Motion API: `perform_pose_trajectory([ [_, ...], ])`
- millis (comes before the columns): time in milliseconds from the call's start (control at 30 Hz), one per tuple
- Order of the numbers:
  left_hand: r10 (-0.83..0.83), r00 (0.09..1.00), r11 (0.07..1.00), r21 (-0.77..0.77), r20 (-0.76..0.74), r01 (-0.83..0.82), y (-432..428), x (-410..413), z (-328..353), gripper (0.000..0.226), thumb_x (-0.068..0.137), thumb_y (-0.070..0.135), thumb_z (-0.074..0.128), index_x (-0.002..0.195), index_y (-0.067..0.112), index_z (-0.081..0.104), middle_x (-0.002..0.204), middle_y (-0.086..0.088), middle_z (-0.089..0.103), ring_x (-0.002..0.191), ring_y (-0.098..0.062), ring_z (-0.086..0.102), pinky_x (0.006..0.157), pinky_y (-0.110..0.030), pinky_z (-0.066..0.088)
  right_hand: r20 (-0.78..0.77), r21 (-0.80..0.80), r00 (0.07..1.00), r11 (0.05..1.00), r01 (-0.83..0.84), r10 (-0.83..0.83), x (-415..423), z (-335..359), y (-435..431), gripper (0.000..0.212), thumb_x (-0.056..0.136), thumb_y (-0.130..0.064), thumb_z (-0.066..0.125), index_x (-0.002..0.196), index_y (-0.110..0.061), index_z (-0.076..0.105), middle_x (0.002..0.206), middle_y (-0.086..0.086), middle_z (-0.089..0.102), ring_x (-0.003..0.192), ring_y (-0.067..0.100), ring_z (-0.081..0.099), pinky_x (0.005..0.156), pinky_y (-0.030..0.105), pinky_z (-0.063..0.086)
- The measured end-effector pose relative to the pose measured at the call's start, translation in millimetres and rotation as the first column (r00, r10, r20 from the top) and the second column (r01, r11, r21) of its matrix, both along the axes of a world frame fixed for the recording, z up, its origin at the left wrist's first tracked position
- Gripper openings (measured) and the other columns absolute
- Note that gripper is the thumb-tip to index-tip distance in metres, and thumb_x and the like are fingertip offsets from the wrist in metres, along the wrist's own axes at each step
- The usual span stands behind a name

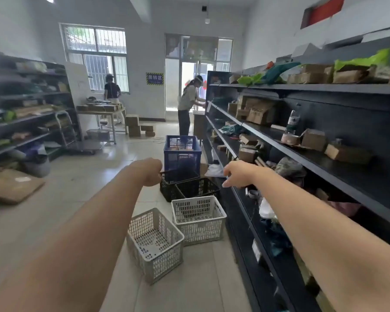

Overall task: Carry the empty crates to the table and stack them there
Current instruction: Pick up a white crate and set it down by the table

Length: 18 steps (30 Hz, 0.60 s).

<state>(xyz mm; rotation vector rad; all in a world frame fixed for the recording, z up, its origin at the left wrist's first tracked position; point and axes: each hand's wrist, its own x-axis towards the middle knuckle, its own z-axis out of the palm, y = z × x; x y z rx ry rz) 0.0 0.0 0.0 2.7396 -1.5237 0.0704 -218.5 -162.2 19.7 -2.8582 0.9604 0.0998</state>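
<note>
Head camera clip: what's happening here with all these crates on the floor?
A person reaches both bare arms out over a row of crates on the floor beside a dark shelving unit. The left hand is at the rim of a black crate; whether it grips is unclear. The right hand hangs open, holding nothing. Two white crates sit nearest and look empty; a blue crate stands beyond. Nothing is lifted yet.

Both hands point(150, 172) reach toward floor crates point(198, 218)
</note>
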Motion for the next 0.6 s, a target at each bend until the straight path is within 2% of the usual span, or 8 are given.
perform_pose_trajectory([
  [67,0.042,0.997,0.998,0.041,0.06,-0.044,11,41,-13,0.01,0.085,0.027,0.051,0.09,0.018,0.052,0.094,-0.004,0.053,0.08,-0.023,0.048,0.065,-0.03,0.037,-0.027,0.013,1.0,1.0,0.005,-0.005,38,-14,-1,0.041,0.086,-0.036,0.062,0.117,-0.01,0.062,0.118,0.009,0.062,0.097,0.024,0.062,0.091,0.04,0.049],
  [167,0.095,0.994,0.991,0.09,0.046,-0.099,20,119,-41,0.013,0.084,0.027,0.051,0.09,0.015,0.052,0.108,-0.009,0.059,0.092,-0.028,0.055,0.08,-0.038,0.048,-0.061,0.053,0.998,0.999,0.007,-0.003,99,-38,-4,0.039,0.086,-0.035,0.062,0.117,-0.01,0.062,0.115,0.009,0.062,0.081,0.02,0.062,0.081,0.034,0.052],
  [233,0.103,0.995,0.988,0.111,0.018,-0.104,21,169,-54,0.012,0.083,0.025,0.05,0.082,0.014,0.049,0.111,-0.011,0.058,0.097,-0.032,0.056,0.086,-0.042,0.049,-0.064,0.084,0.998,0.996,0.024,-0.018,140,-55,-9,0.039,0.086,-0.033,0.063,0.117,-0.009,0.063,0.115,0.009,0.063,0.081,0.02,0.063,0.078,0.033,0.053],
  [333,0.104,0.995,0.984,0.145,-0.011,-0.101,21,234,-72,0.021,0.082,0.024,0.051,0.066,0.015,0.041,0.108,-0.012,0.058,0.09,-0.031,0.056,0.082,-0.039,0.049,-0.083,0.172,0.995,0.982,0.073,-0.059,199,-78,-16,0.036,0.085,-0.033,0.065,0.112,-0.01,0.064,0.11,0.008,0.064,0.087,0.023,0.065,0.079,0.035,0.055],
  [467,0.11,0.993,0.973,0.211,-0.05,-0.098,12,302,-104,0.022,0.083,0.032,0.054,0.073,0.014,0.048,0.104,-0.011,0.061,0.091,-0.031,0.057,0.082,-0.038,0.049,-0.09,0.306,0.993,0.946,0.106,-0.082,271,-116,-25,0.023,0.082,-0.033,0.068,0.093,-0.013,0.067,0.087,0.006,0.067,0.078,0.023,0.066,0.072,0.035,0.055],
  [533,0.099,0.991,0.967,0.244,-0.089,-0.075,0,333,-125,0.023,0.082,0.035,0.056,0.08,0.013,0.057,0.104,-0.011,0.063,0.094,-0.03,0.057,0.084,-0.037,0.049,-0.12,0.333,0.99,0.936,0.113,-0.077,305,-136,-34,0.027,0.083,-0.032,0.067,0.098,-0.01,0.068,0.091,0.008,0.07,0.076,0.023,0.067,0.076,0.037,0.056],
  [600,0.083,0.99,0.96,0.275,-0.113,-0.049,-16,362,-147,0.023,0.082,0.035,0.056,0.087,0.013,0.06,0.105,-0.011,0.064,0.093,-0.029,0.057,0.084,-0.037,0.05,-0.154,0.374,0.984,0.917,0.138,-0.085,335,-158,-47,0.029,0.085,-0.03,0.065,0.105,-0.009,0.067,0.103,0.008,0.068,0.081,0.022,0.069,0.081,0.041,0.057],
])
